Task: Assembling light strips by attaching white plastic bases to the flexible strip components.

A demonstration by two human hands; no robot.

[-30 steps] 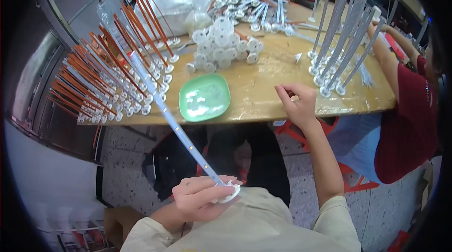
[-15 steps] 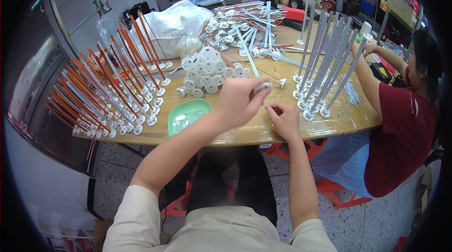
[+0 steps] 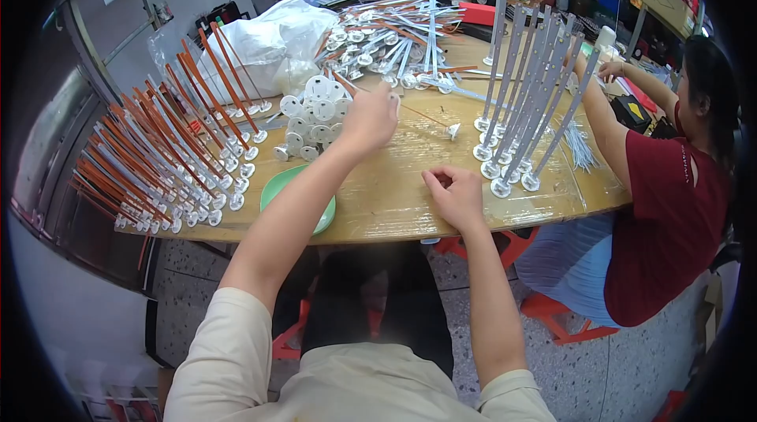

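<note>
My left hand (image 3: 371,116) reaches forward to the right side of a pile of white round plastic discs (image 3: 319,111). Its fingers are closed, and a bit of white shows at their right edge. Whether that is held or belongs to the pile behind, I cannot tell. My right hand (image 3: 457,197) rests near the table's front edge, fingers curled in, with nothing seen in them. Beyond it a thin brown stick with a white end piece (image 3: 453,131) lies on the table. A green dish (image 3: 325,213) sits partly hidden under my left forearm.
Orange and grey strips (image 3: 150,146) stand on white bases at the left. Grey strips (image 3: 532,91) stand likewise at the right. A white plastic bag (image 3: 268,36) and heaped strips (image 3: 394,36) lie behind. A co-worker in dark red (image 3: 670,185) sits right; another person sits at the back.
My left hand has moved forward and left, from above the table's middle to the disc pile; it held a white disc before. My right hand stays curled. The view has shifted slightly.
</note>
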